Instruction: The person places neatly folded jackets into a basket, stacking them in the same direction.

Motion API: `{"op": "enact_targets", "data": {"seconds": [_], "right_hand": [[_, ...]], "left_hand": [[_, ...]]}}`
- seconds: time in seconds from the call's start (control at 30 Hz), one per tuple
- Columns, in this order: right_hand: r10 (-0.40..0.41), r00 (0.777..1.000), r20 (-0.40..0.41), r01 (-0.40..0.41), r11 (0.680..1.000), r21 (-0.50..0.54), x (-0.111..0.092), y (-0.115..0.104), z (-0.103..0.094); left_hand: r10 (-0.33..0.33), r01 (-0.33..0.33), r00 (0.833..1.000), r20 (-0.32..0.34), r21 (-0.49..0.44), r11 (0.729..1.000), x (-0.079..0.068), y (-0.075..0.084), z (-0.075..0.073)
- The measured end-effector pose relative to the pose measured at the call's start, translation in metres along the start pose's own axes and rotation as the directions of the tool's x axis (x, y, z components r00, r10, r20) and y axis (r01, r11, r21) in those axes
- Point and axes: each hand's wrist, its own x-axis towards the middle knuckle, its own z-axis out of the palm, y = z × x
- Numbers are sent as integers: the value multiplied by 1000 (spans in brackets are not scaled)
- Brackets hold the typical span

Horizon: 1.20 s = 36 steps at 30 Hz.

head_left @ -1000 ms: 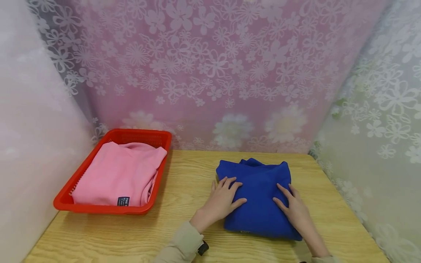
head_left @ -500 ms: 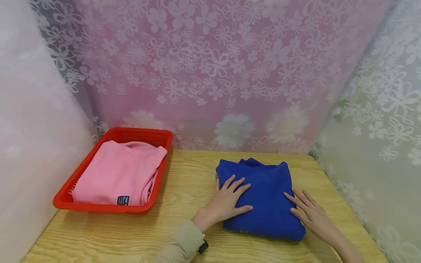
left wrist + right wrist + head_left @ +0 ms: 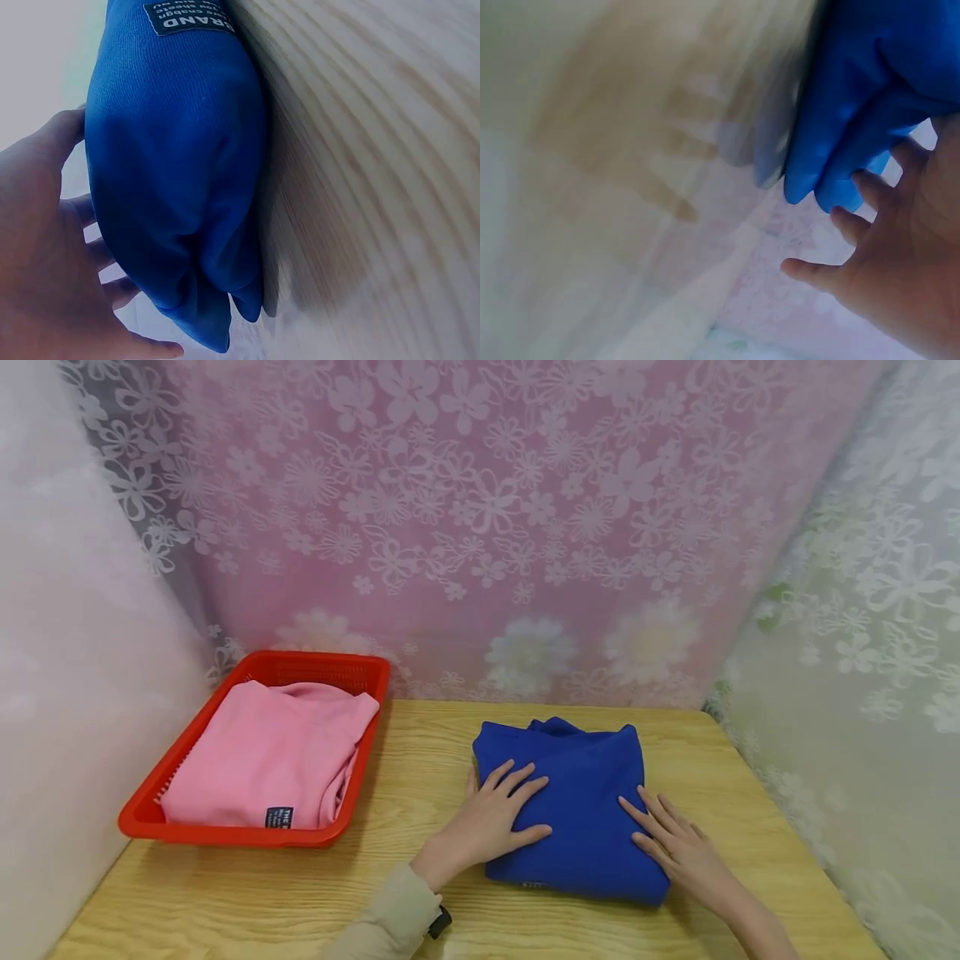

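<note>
A folded blue garment (image 3: pixel 577 810) of thick fabric lies on the wooden table, right of centre in the head view. My left hand (image 3: pixel 487 818) rests on its left part with the fingers spread. My right hand (image 3: pixel 686 852) is at its right edge, fingers straight and their tips on the cloth. In the left wrist view the blue garment (image 3: pixel 172 150) shows a dark label with white lettering on its side, and the left hand (image 3: pixel 52 247) lies along its top. The right wrist view shows the folded layers (image 3: pixel 877 97) beside the right hand (image 3: pixel 885 225).
A red plastic basket (image 3: pixel 138 810) stands at the left of the table (image 3: pixel 420 752). In it lies a folded pink garment (image 3: pixel 270 752) with a dark label. Floral curtains (image 3: pixel 480 527) enclose the table at the back and both sides.
The right hand moved out from the top of the blue garment to its right edge. Since half a second ago, garment and both hands have shifted a little to the left.
</note>
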Motion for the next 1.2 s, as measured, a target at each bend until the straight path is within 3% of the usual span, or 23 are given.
{"op": "enact_targets", "data": {"seconds": [0.63, 1.03, 1.2], "right_hand": [[-15, 999, 50, 12, 999, 45, 28, -62, 22], [-31, 997, 68, 28, 999, 43, 40, -94, 27], [-49, 997, 54, 45, 996, 81, 43, -98, 26]], "left_hand": [[-93, 94, 995, 21, -67, 993, -48, -44, -22], [-110, 109, 994, -5, -109, 988, -74, -63, -37], [-119, 116, 993, -19, -138, 984, -78, -66, -40]]}}
